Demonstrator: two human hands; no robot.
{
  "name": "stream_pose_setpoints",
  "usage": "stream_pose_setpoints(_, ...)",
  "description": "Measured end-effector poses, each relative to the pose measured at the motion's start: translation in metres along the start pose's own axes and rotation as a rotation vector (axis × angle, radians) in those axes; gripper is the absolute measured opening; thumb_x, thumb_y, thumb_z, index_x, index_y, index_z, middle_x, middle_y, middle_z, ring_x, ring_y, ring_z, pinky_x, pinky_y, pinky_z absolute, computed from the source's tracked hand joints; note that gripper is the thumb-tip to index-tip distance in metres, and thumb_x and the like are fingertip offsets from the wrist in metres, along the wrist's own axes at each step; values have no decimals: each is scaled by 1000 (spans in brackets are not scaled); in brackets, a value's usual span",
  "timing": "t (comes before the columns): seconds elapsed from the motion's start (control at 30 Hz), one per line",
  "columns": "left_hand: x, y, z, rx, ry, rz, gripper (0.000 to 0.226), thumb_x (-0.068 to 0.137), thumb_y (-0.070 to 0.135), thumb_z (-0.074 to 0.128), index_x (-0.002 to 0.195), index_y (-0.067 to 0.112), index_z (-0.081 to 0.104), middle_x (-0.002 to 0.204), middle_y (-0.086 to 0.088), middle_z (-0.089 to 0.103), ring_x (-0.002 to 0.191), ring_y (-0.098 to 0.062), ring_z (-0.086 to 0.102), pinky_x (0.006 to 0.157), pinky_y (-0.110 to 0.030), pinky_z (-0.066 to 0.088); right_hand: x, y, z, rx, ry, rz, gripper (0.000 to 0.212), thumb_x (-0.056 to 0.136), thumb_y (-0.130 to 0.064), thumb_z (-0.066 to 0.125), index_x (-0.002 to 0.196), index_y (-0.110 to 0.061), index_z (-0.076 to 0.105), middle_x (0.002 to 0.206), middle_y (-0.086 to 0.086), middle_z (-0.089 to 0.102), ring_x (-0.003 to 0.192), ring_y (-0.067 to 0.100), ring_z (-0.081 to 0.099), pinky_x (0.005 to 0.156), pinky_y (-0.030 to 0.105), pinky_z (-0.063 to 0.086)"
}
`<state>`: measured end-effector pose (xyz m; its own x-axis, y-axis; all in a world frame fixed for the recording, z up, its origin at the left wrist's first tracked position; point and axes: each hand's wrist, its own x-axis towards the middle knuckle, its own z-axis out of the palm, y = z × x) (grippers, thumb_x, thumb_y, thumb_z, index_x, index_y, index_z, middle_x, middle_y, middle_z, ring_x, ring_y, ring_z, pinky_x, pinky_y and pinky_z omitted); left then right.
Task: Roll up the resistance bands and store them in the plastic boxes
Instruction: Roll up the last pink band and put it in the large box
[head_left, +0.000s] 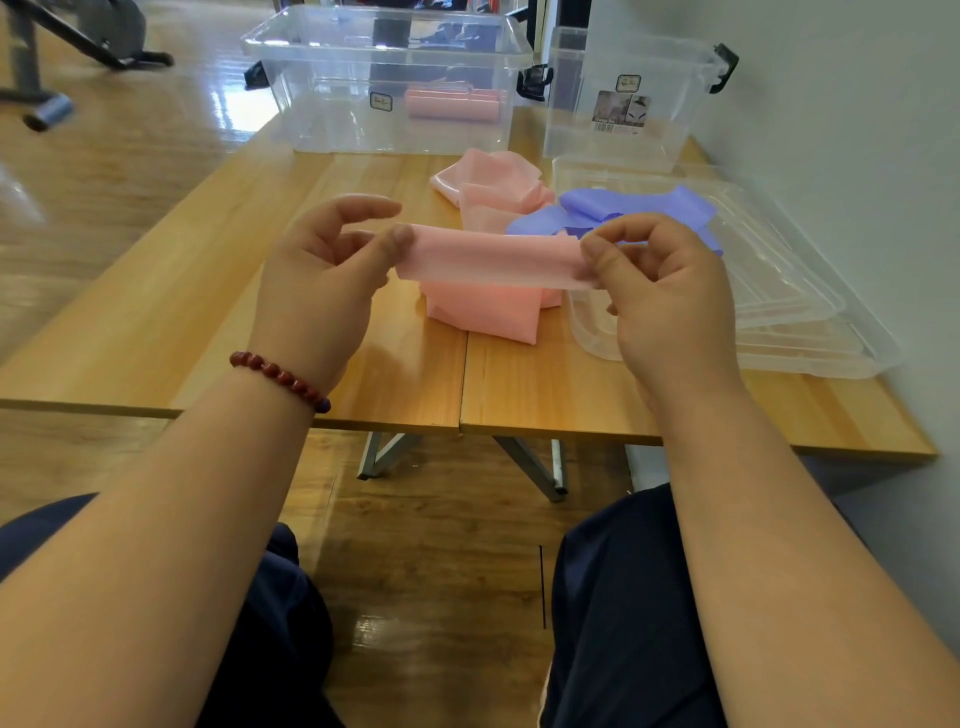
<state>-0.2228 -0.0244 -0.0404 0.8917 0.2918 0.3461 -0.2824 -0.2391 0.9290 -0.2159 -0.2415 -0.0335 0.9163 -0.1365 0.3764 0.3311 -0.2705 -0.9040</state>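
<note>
Left hand (317, 275) at 9 o'clock and right hand (670, 291) at 3 o'clock pinched opposite ends of a pink rubber band (488, 257).

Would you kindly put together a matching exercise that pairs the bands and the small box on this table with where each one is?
Things:
1. pink roll
2. purple band
3. near pink band
4. small box

Places:
A. pinched between the left hand and the right hand
B. partly on the clear lids
C. far right of the table, next to the wall
D. inside the large box

Pairs: 1-D, 2-B, 3-A, 4-C
</note>
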Motion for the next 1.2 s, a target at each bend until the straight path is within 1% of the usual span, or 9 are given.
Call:
stream_pose_setpoints(0.13,1,1,0,-20,10,-9,11,91,23,67,93,34,68,88,16,69,85,3,64,79,-20,55,0,3,-1,12,-53,24,17,89,-19,71,103,-28,67,97,-8,71,90,3,66,79,20,55)
stream_pose_setpoints(0.23,1,1,-1,-17,-31,-19,14,89,22,69,100,31,69,93,16,70,90,4,65,79,-16,54,1,3,-3,-14,-22,8,13,92,-21,68,92,-34,66,89,-14,69,83,-3,63,75,17,51)
stream_pose_setpoints(0.33,0,1,0,-4,-31,-13,10,90,26,67,94,35,69,89,19,70,89,3,64,80,-19,55,2,3,-3,-49,-2,4,11,92,-26,68,88,-36,65,82,-15,65,72,-5,57,68,12,46)
stream_pose_setpoints(0.47,-2,1,2,4,-25,-2,8,92,30,65,89,37,68,84,18,67,85,-1,61,77,-20,56,1,1,-2,-53,11,-18,8,93,-25,67,90,-31,64,82,-16,66,76,-7,60,69,7,46)
stream_pose_setpoints(0.67,-3,2,1,-2,-27,-19,9,94,24,63,94,33,65,88,12,68,86,-1,65,78,-21,56,-2,2,-2,-45,-6,-26,12,97,-24,62,91,-34,60,84,12,71,77,21,65,61,14,44)
stream_pose_setpoints(0.8,-2,3,1,-16,-31,-21,13,94,20,63,93,33,65,88,10,69,85,-3,66,77,-22,55,-2,-1,-2,1,-13,17,12,95,-22,64,90,-33,66,85,-14,70,81,-2,65,69,7,47)
stream_pose_setpoints(0.87,-1,2,0,-27,-15,-27,12,93,21,64,90,32,68,87,13,69,84,-2,64,77,-22,55,-2,-1,-2,34,-30,42,8,93,-22,66,93,-30,68,83,-19,69,80,-9,63,69,6,47)
stream_pose_setpoints(1.07,-3,3,1,-60,-62,-12,19,90,16,67,102,30,65,90,15,68,86,4,65,76,-17,53,-3,2,-2,92,-55,77,12,88,-23,72,97,-30,69,89,-14,72,88,-2,68,77,16,54)
stream_pose_setpoints(1.2,-2,2,0,-56,-69,4,12,91,20,66,93,31,67,87,16,68,87,0,64,77,-20,54,-3,1,-2,95,-35,59,7,90,-23,70,91,-30,70,78,-20,70,77,-6,64,71,12,49)
